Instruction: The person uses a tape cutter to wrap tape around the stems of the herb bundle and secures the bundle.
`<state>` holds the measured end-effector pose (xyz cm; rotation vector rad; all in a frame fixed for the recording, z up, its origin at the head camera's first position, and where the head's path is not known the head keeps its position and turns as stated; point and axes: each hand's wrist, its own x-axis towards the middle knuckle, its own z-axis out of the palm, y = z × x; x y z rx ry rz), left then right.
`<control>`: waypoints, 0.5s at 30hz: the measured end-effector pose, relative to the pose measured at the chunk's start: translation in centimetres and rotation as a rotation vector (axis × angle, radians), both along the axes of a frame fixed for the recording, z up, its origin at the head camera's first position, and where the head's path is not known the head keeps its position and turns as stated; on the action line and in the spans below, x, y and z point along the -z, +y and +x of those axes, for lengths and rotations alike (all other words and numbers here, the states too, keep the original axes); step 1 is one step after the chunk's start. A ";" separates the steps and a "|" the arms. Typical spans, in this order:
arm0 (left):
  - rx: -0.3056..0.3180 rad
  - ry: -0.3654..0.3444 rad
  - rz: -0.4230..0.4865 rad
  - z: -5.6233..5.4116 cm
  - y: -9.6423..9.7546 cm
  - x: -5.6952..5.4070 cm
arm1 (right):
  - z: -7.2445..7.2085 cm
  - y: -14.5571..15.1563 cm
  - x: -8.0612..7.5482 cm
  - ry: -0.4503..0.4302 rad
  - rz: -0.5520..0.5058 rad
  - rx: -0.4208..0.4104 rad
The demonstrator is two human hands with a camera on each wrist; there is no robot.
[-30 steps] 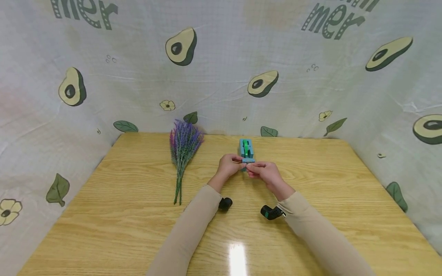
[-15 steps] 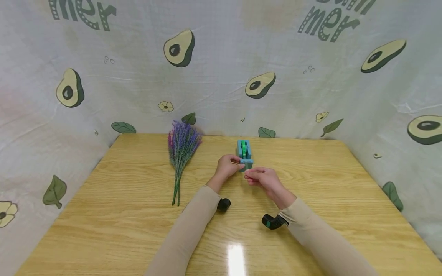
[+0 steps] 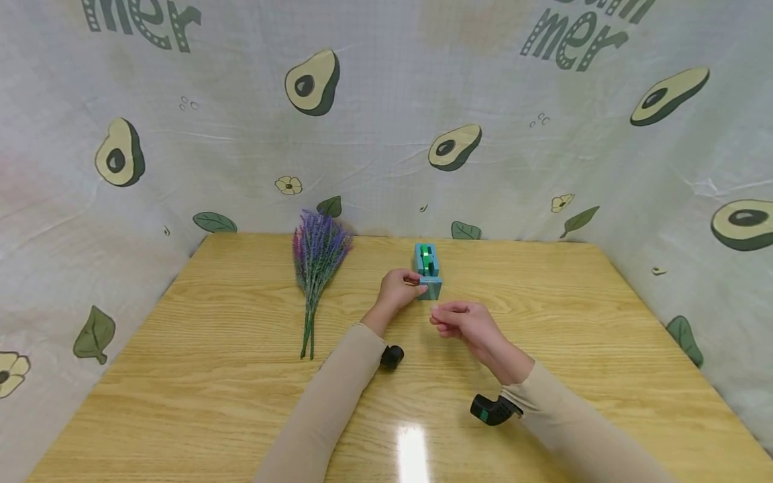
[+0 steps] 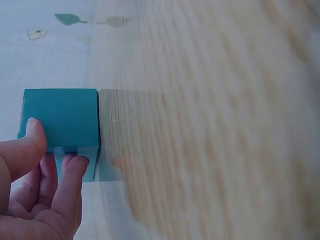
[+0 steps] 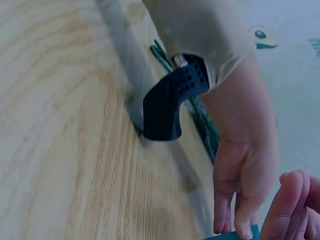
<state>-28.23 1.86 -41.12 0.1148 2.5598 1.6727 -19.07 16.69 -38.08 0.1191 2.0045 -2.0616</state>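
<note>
Left hand grips a teal block, thumb on the broad face, fingers at the adjoining side. Serrated edge (fine teeth) at picture left. Wood-grain tabletop to the right, blurred; pale cloth upper left, leaf print.

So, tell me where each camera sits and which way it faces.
Head: on the person's head, facing forward and down at the table; left arm, right arm, left grip and right grip show.
Left wrist: on that wrist, facing the tape dispenser; left thumb and fingers show.
Right wrist: on that wrist, facing across to the left arm and its wrist camera; right fingertips show bottom right.
Shared: head and left wrist both show the left grip holding the dispenser.
</note>
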 end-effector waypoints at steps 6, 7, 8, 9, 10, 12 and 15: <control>-0.004 0.013 -0.008 0.0 0.1 -0.1 | 1.0 -0.2 -0.6 -0.002 -0.025 -0.018; -0.007 0.016 -0.009 -0.1 0.1 0.0 | 1.1 -0.2 -0.7 -0.001 -0.028 -0.021; -0.011 0.021 -0.008 -0.1 0.1 0.0 | 1.2 -0.2 -0.7 -0.001 -0.030 -0.020; -0.015 0.028 -0.008 -0.1 0.2 0.1 | 1.3 -0.2 -0.8 0.002 -0.033 -0.021; -0.018 0.035 -0.011 -0.1 0.2 0.1 | 1.3 -0.2 -0.8 0.003 -0.035 -0.020; -0.025 0.052 -0.014 -0.1 0.3 0.2 | 1.5 -0.1 -0.8 0.005 -0.039 -0.023; -0.035 0.070 -0.020 -0.2 0.5 0.3 | 1.7 0.0 -0.9 0.003 -0.044 -0.021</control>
